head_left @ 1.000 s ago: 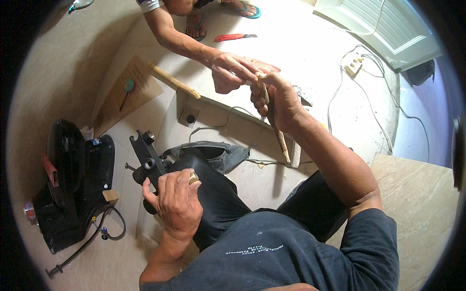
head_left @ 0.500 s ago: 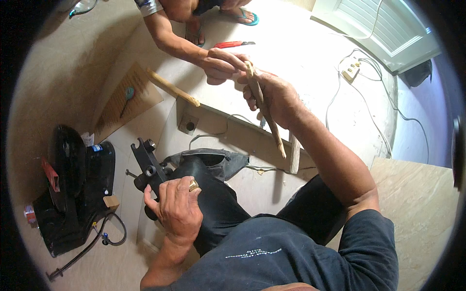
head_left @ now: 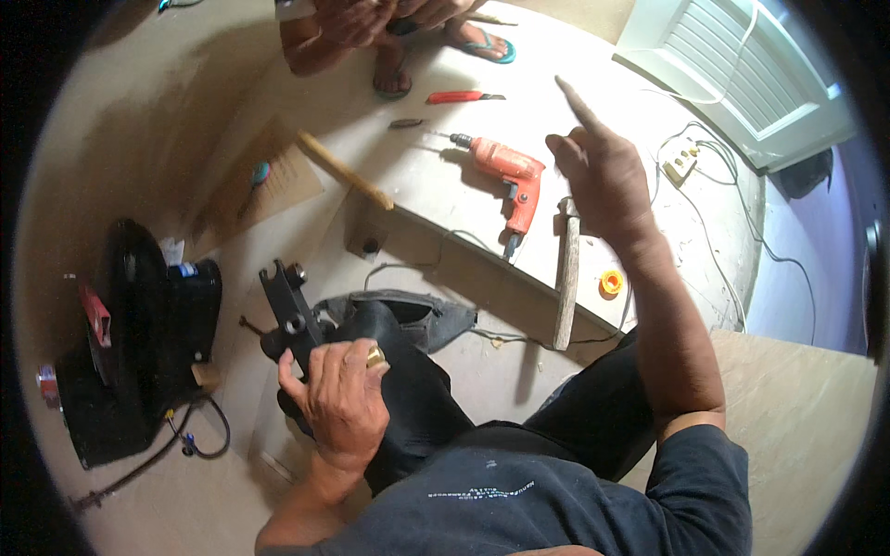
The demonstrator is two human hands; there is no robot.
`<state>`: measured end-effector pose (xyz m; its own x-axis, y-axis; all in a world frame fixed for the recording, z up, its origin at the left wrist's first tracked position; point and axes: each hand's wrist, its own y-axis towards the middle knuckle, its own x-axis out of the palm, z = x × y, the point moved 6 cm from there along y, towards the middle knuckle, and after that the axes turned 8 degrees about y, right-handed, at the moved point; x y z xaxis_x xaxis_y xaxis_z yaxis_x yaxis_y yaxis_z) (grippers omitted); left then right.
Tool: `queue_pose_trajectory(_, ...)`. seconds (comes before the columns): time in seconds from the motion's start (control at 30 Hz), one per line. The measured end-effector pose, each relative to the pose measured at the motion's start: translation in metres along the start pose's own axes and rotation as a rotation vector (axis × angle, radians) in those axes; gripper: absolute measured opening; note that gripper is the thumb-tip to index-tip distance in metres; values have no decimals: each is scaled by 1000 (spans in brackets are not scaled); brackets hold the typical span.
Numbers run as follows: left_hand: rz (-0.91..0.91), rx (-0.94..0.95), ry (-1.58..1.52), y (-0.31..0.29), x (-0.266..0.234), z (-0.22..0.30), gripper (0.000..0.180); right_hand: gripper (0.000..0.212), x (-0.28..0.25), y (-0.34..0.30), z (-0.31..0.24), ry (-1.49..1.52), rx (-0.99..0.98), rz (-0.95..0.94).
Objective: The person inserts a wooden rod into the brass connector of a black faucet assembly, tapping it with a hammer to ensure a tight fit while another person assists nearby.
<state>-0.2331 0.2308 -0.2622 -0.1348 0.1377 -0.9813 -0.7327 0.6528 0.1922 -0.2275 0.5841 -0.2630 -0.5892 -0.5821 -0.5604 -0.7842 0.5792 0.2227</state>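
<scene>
My left hand (head_left: 341,394) is closed over my left thigh. Its thumb and forefinger grip a small brass cylinder (head_left: 375,357), while the other fingers lie against a black metal bracket (head_left: 295,320) with round holes. Raised over the pale slab, my right hand (head_left: 607,181) is empty, forefinger stretched out, thumb apart and other fingers curled. Just left of it lies an orange power drill (head_left: 510,171). Below the hand, a hammer (head_left: 565,278) with a wooden handle overhangs the slab's edge. A co-worker's hands (head_left: 362,20) are close together at the top; what they hold is unclear.
A red utility knife (head_left: 456,97), a wooden stick (head_left: 348,173) and a yellow ring-shaped roll (head_left: 611,283) lie around the slab. A power strip (head_left: 681,162) with trailing cables stands right. Black plastic parts (head_left: 139,343) lie left, a dark pouch (head_left: 445,320) before my knees.
My right hand has let go of the tapered stick and moved right, its forefinger now stretched out. The co-worker's hands have drawn back to the top. The drill has come into sight.
</scene>
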Motion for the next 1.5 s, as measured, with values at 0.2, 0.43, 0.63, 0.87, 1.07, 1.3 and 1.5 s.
queue_pose_trajectory(0.2,-5,55,4,7,11,0,19,44,13,-25,-1,108,-81,-189)
queue_pose_trajectory(0.43,36,63,25,-6,9,-5,22,37,43,-41,16,7,15,-397)
queue_pose_trajectory(0.63,58,72,-38,-14,19,-12,23,35,40,-47,12,-110,28,-335)
queue_pose_trajectory(0.87,83,80,-142,-22,18,-31,32,33,44,-54,-14,-392,36,-256)
queue_pose_trajectory(1.07,45,43,-158,-20,21,-31,30,31,35,-21,67,-106,43,-412)
queue_pose_trajectory(1.3,-7,-22,32,-4,14,-22,24,36,2,-11,68,-359,11,-271)
queue_pose_trajectory(1.5,-15,-26,56,-1,18,-18,26,31,1,-7,59,-329,235,-401)
